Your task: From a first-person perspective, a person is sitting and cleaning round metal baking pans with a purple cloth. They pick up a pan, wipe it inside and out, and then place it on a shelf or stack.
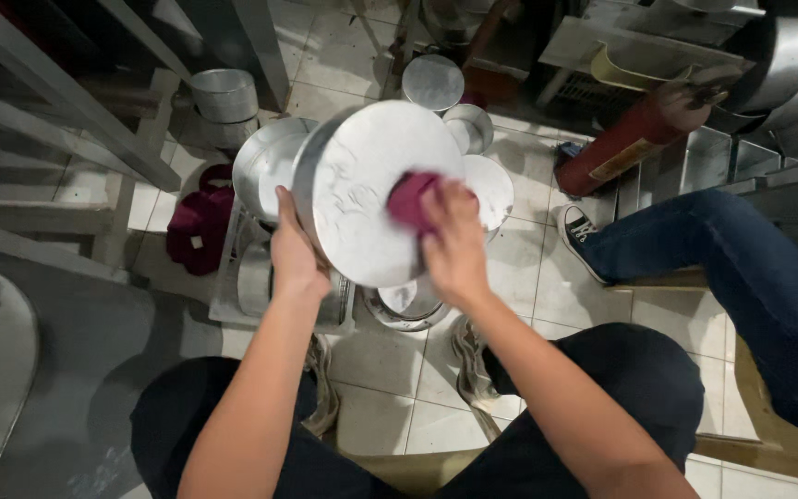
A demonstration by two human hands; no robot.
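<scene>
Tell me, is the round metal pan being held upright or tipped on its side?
Tipped: the pan shows its flat base, with the left hand on its rim.

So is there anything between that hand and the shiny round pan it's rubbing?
Yes, a dark red cloth lies between the right hand and the flat face of the round metal pan. The left hand grips the pan's rim directly, with nothing in between.

Dull, smudged metal of the round pan [371,185], soft maroon cloth [410,199], glossy pale floor tiles [390,388].
</scene>
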